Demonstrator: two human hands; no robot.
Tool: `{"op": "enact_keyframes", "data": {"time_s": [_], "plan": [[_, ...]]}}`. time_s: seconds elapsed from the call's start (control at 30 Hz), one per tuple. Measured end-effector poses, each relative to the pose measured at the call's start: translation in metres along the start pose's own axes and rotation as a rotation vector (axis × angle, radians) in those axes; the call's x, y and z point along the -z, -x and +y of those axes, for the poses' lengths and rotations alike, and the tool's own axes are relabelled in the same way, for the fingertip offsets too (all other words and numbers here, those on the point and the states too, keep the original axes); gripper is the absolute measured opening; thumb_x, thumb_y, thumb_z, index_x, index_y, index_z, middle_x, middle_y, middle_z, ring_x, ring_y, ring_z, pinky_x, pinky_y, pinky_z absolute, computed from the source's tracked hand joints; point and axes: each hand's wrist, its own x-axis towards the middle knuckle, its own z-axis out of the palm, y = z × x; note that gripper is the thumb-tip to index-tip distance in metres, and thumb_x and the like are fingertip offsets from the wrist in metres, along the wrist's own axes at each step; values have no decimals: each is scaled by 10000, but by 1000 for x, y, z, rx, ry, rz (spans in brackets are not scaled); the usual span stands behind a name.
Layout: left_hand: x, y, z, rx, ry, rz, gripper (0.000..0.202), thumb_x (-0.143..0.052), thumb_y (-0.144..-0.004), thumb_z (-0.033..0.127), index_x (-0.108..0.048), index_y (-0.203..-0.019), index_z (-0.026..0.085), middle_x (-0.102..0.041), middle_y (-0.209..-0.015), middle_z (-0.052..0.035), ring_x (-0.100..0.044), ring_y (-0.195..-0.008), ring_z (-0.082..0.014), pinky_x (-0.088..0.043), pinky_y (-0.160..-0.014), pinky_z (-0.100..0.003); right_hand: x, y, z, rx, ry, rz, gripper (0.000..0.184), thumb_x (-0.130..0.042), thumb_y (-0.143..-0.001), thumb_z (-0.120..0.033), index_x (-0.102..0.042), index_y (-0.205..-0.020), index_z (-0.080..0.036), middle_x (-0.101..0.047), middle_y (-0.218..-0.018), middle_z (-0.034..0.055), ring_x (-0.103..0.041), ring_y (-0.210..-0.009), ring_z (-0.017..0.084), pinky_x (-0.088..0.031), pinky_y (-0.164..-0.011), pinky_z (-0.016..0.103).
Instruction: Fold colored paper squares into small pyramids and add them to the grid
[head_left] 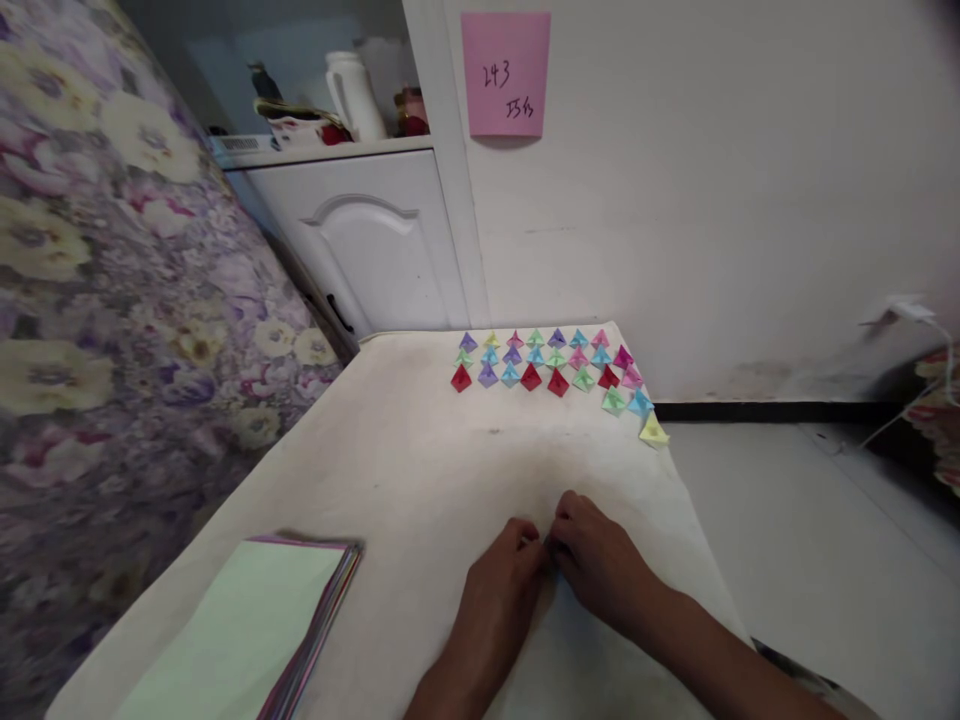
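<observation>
Head camera view: a person's left hand [495, 595] and right hand [604, 560] meet low over a cloth-covered table [405, 450], fingers curled inward and fingertips nearly touching. Whether either grip is clamped on anything cannot be told for certain; a faint trace of blue [555, 575] shows beneath the right fingers, and the piece being worked, probably small and of paper, lies almost wholly hidden between the two hands.

Beyond the grip, toward the table's far edge, small folded paper pieces [531, 377] sit in rows of red, blue, green, purple and pink, with a yellow piece [654, 432] at the near right end. Left of the grip and well apart from it rests a stack of colored sheets [240, 620], pale green uppermost.

Work this fine would seem to call for light, matched pressure from both sets of fingertips, edges lined up before any crease is pressed, and wrists kept low for steadiness. Squeezing too hard could crumple thin paper or skew its points.
</observation>
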Motion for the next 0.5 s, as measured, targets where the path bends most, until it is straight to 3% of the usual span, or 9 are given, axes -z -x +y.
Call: {"op": "enact_keyframes", "data": {"time_s": [0.27,0.5], "plan": [[-6,-3,-4,-8,-26,25,175,-425,-806,225,-600,-800,214,-608,-852,-11,-553,-779,-158,-388,-669,-247,2,-2,-2,-9,44,-20,128,-495,-792,-124,-592,-731,-181,-509,-898,31,-483,-835,145,-359,-667,240],[-1,-4,-5,-216,31,60,190,-454,-714,75,-583,-746,210,-574,-926,-15,-541,-824,-149,-397,-721,-243,1,-1,-2,-20,5,-9,120,-505,-775,-114,-596,-747,-187,-511,-885,21,-495,-806,135,-353,-649,229]]}}
